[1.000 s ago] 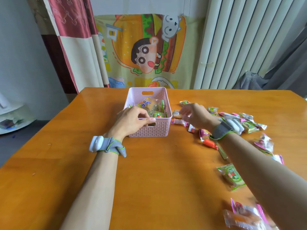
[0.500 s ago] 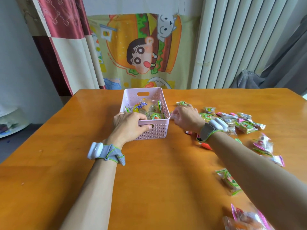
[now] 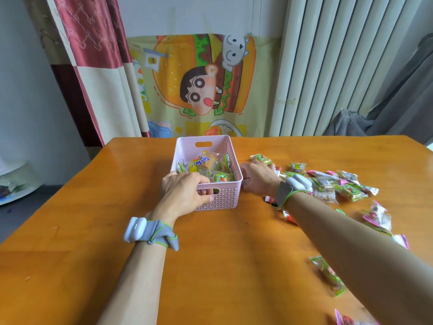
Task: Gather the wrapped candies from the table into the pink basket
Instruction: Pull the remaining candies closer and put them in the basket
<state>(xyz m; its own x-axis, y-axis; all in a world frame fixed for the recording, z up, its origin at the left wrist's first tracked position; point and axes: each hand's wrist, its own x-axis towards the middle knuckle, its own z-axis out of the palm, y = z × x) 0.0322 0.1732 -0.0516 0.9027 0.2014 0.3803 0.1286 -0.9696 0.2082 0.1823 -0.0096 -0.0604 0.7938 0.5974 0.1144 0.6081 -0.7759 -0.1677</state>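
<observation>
Wrapped candies (image 3: 350, 192) lie loose on the table's (image 3: 222, 254) right half, running toward its right edge; several are already in the pink basket (image 3: 225, 198), mid-table toward the far edge. Right hand (image 3: 257, 179), nearer the pile, sits just beside the basket's right wall, fingers curled under; contents not discernible. Left hand (image 3: 185, 191) grips the near-wall handle. Curtain (image 3: 93, 55), cartoon cloth (image 3: 201, 85) behind.
</observation>
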